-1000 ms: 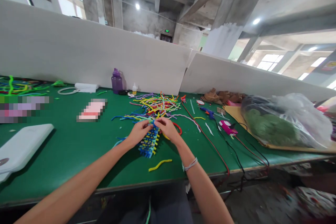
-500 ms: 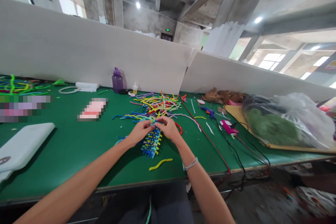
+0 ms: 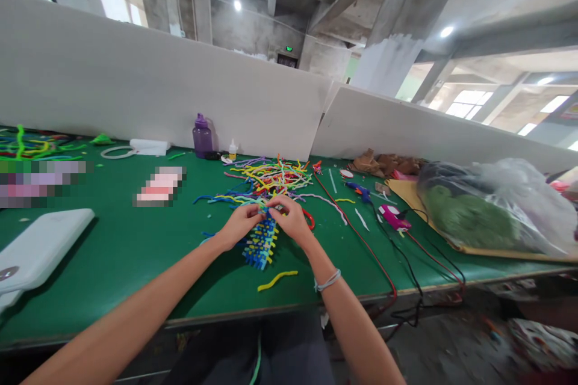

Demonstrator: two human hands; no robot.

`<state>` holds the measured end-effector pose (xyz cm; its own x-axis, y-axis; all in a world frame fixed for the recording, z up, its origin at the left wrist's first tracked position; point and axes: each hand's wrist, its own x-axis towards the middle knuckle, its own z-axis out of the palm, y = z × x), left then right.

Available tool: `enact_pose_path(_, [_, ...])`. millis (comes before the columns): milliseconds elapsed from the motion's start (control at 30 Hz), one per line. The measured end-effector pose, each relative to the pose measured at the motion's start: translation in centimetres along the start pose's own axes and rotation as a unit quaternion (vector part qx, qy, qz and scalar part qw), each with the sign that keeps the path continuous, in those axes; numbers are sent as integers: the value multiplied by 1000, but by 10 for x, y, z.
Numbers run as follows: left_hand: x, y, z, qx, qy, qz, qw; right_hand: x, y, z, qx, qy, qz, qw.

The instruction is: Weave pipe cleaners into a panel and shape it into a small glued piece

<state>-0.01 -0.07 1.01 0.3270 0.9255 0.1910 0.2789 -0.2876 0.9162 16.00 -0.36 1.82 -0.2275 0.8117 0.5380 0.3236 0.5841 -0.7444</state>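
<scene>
A woven piece of blue, yellow and light-blue pipe cleaners (image 3: 261, 242) hangs down toward me on the green table, its cut ends sticking out at the sides. My left hand (image 3: 242, 224) pinches its upper left edge with thumb and forefinger. At the upper right, my right hand (image 3: 289, 216) is closed on the same piece, fingertips nearly meeting the left ones. Just beyond the hands lies a loose pile of many-coloured pipe cleaners (image 3: 280, 177). A single yellow pipe cleaner (image 3: 277, 280) rests close to the table's front edge. Part of a red ring-shaped handle (image 3: 309, 219) shows beside my right hand.
A purple bottle (image 3: 201, 135) and a small glue bottle (image 3: 232, 150) stand by the white partition (image 3: 180, 84). To the right are a blue glue gun (image 3: 359, 190), a magenta device (image 3: 394, 218), cables and a plastic bag (image 3: 474, 207). A white power bank-like block (image 3: 45, 246) lies left.
Both hands stay on the woven piece with only small finger shifts. My right fingers have risen slightly at its top edge. The view has tilted very little.
</scene>
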Motion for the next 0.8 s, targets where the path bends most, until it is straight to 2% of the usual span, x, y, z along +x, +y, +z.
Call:
enact_pose_path(67, [0,1,0,28,7,15,999,2,5,1,46,6,68,997])
enact_pose_path(133, [1,0,0,47,7,29,998,2,11,2,88,-13,131,987])
enact_pose_path(233, [2,-4,0,52,-3,43,998,2,16,2,138,-53,187,971])
enact_pose_path(333, [3,-7,1,44,-16,42,998,1,18,2,169,-62,197,964])
enact_pose_path(533, [-1,-2,2,-17,-58,-7,998,0,20,1,193,-58,195,960])
enact_pose_path(633, [-3,1,1,-17,-59,5,998,1,17,-1,194,-56,204,958])
enact_pose_path(800, [-1,3,0,-11,-46,24,999,3,8,-4,253,-59,279,924])
